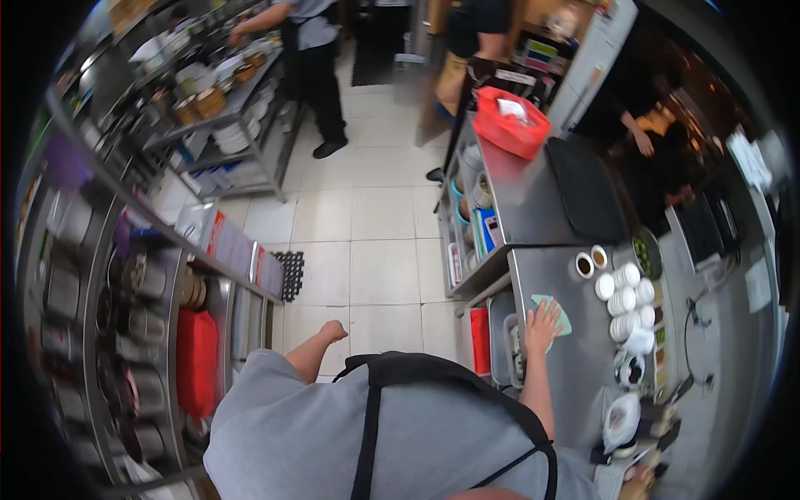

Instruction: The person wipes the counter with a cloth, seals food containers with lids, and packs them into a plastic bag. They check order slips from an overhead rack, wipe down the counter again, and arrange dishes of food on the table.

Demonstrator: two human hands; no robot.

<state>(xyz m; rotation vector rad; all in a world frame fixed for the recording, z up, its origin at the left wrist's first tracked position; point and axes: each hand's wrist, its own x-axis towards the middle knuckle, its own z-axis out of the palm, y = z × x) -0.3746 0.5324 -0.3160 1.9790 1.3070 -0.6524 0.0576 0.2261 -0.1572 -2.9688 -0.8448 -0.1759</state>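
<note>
My right hand (542, 327) lies flat with its fingers spread on a pale green cloth (562, 317), near the left edge of the steel counter (575, 375). Part of the cloth shows beyond the fingers. Stacks of white dishes (623, 300) and two small cups of dark sauce (592, 260) stand on the counter beyond the cloth. My left hand (334, 331) hangs over the tiled floor, touching no surface; its fingers look curled, and whether anything is inside them is too small to tell.
A red bag (511, 125) and a black mat (583, 187) lie on the farther counter. Shelves with containers (148, 325) line the left side. One person (312, 75) works at the back left table; others are at the back and beyond the right counter.
</note>
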